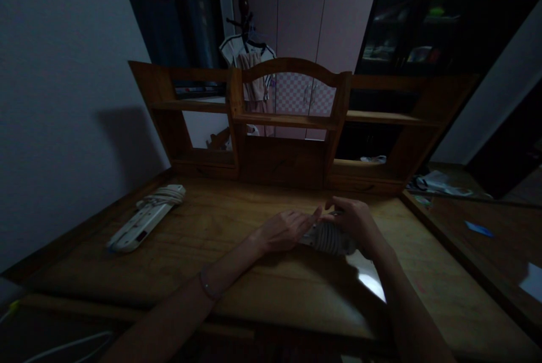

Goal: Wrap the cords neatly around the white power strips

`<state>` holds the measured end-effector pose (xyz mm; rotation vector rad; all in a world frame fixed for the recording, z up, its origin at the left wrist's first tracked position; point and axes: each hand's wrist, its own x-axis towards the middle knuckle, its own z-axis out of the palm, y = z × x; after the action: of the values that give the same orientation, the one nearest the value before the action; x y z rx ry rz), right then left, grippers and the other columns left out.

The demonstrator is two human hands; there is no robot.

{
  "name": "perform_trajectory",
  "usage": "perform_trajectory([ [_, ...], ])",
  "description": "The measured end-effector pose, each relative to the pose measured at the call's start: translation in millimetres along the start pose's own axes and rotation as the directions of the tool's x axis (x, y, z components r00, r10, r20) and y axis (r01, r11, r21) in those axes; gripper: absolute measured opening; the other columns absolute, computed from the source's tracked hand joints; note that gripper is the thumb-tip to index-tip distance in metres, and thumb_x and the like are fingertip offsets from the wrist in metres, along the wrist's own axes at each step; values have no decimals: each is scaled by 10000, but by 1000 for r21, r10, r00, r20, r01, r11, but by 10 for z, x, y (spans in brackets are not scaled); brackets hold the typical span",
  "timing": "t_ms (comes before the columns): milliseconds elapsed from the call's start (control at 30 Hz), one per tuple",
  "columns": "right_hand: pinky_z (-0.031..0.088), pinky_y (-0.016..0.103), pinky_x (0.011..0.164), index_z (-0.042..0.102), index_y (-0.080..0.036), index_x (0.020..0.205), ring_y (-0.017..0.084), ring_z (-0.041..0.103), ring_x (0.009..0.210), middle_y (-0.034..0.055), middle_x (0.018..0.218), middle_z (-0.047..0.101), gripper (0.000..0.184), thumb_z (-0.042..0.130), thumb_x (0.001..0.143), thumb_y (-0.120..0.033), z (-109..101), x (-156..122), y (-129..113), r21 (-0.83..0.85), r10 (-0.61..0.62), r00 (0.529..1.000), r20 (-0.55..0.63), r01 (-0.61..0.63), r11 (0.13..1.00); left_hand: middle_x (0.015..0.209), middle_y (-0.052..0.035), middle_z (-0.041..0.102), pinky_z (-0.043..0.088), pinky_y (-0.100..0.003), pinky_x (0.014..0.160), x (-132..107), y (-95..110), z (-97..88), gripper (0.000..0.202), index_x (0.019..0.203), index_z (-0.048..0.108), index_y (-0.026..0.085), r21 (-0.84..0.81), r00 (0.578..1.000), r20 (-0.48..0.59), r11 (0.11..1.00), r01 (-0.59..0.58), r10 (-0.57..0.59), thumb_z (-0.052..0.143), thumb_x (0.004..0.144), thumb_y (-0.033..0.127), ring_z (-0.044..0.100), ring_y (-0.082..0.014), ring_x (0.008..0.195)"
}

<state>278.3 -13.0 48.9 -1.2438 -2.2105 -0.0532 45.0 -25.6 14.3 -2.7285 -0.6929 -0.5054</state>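
Cabinet [417, 13] of dim items [421, 54] beyond hands [353, 221] at coiled cord [332, 240]

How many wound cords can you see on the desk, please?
2. One wound cord is around a power strip on the left of the desk; another wound cord is at the left hand and right hand, which may hide more.

Had wide room to slide over the desk [212, 222] between the white power strip [144, 221] and the left hand [283, 230]. Could pass right of the right hand [354, 221] too. Was blocked at the back by the tall shelf [292, 120] and at the left by the wall [63, 97]. Could hardly squeeze between the two hands, close together at the coiled cord [331, 240].
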Motion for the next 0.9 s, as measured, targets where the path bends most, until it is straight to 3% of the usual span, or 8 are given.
perform_trajectory([
  [100, 305, 222, 494, 677, -179, 770, 122, 524, 517, 5, 583, 607, 346, 573, 839, -502, -39, 0, 79, 120, 58, 985, 163, -78, 990, 1241, -148, 577, 448, -357, 898, 6, 55, -47, 635, 1486, 76, 149, 5, 994, -27, 994, -107, 108, 390, 941, 232, 583, -217, 1054],
  [267, 320, 212, 498, 649, -154, 688, 113, 486, 559, -4, 603, 577, 404, 576, 818, -530, -55, -5, 14, 362, -12, 949, 316, -108, 926, 1253, -104, 578, 476, -358, 875, -13, 135, -149, 543, 1446, 273, 299, 57, 965, -55, 966, -253, 256, 415, 933, 190, 583, -215, 1096],
  [400, 323, 204, 489, 615, -149, 678, 102, 446, 554, -21, 596, 526, 408, 573, 820, -529, -55, 8, -34, 500, -74, 891, 448, -181, 847, 1287, -117, 564, 487, -367, 878, -14, 210, -179, 492, 1427, 330, 221, 36, 941, -96, 945, -324, 326, 387, 939, 187, 576, -228, 1117],
  [500, 331, 206, 500, 599, -143, 677, 101, 442, 555, -24, 595, 504, 443, 525, 851, -544, -26, 31, -14, 525, -62, 896, 440, -202, 827, 1307, -124, 550, 484, -382, 904, -8, 219, -167, 485, 1426, 323, 196, 2, 945, -140, 954, -299, 296, 375, 943, 197, 577, -227, 1117],
  [667, 426, 247, 566, 593, -168, 737, 152, 538, 625, 14, 664, 570, 463, 400, 908, -552, 170, 88, 53, 555, 40, 953, 301, -209, 805, 1278, -146, 557, 430, -403, 1000, -30, 140, -136, 609, 1458, 235, 160, -146, 974, -223, 987, -69, 35, 437, 929, 386, 530, -244, 1182],
  [733, 465, 278, 626, 599, -177, 817, 186, 583, 725, 55, 774, 621, 408, 402, 913, -520, 282, 103, 66, 565, 70, 979, 193, -169, 808, 1291, -149, 538, 423, -396, 1010, -34, 97, -124, 721, 1457, 227, 158, -244, 946, -286, 966, 80, -151, 506, 877, 484, 522, -253, 1186],
  [800, 480, 304, 688, 593, -177, 917, 206, 593, 821, 88, 889, 640, 343, 412, 918, -468, 384, 104, 56, 545, 71, 991, 111, -121, 830, 1315, -136, 511, 427, -377, 1007, -24, 51, -107, 751, 1446, 241, 183, -361, 869, -341, 903, 231, -359, 567, 838, 479, 516, -247, 1188],
  [900, 477, 314, 739, 550, -180, 1097, 202, 593, 854, 92, 977, 639, 286, 459, 912, -378, 494, 89, 0, 461, 20, 998, 54, -43, 887, 1322, -112, 489, 425, -357, 1009, 7, -30, -50, 718, 1401, 309, 206, -508, 703, -391, 776, 374, -594, 638, 792, 394, 499, -230, 1202],
])
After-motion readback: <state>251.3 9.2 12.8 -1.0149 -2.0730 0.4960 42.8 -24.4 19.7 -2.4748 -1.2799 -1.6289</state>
